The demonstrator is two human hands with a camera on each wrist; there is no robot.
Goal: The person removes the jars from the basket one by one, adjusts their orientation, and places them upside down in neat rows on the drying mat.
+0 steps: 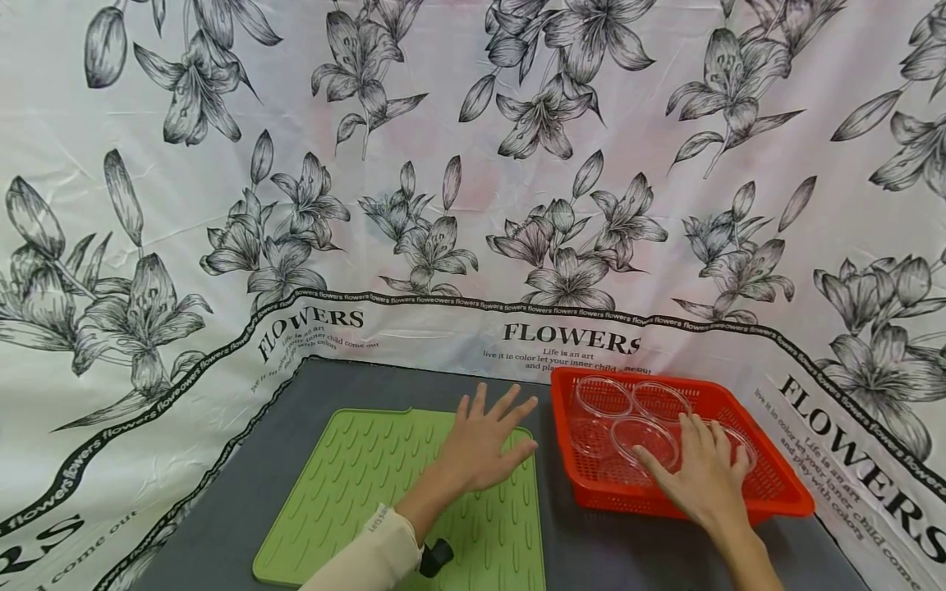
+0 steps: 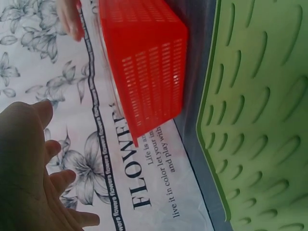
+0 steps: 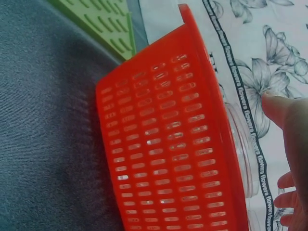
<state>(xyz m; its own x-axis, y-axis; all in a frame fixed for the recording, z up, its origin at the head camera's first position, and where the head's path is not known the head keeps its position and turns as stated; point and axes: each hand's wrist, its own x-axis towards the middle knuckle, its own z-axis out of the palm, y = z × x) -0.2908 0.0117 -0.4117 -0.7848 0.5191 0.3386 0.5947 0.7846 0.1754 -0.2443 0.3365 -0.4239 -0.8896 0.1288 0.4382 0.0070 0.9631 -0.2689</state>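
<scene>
My left hand (image 1: 484, 447) hovers over the green ridged mat (image 1: 355, 484) with its fingers spread and nothing in them. At the right, a red slotted plastic basket (image 1: 628, 497) holds several clear round containers (image 1: 604, 397) with wide rims. Above the basket's right part, my right hand (image 1: 702, 480) reaches with thumb and fingers apart, overlapping some of the containers in the head view. In the right wrist view, that hand (image 3: 297, 130) is beyond the basket rim, a gap between it and the clear rims (image 3: 243, 149). It grips nothing.
The mat and basket stand side by side on a dark grey table (image 1: 273, 410). A white cloth printed with flowers (image 1: 429, 332) hangs behind and at both sides. A small black object (image 1: 436, 557) shows beside the left sleeve (image 1: 377, 550).
</scene>
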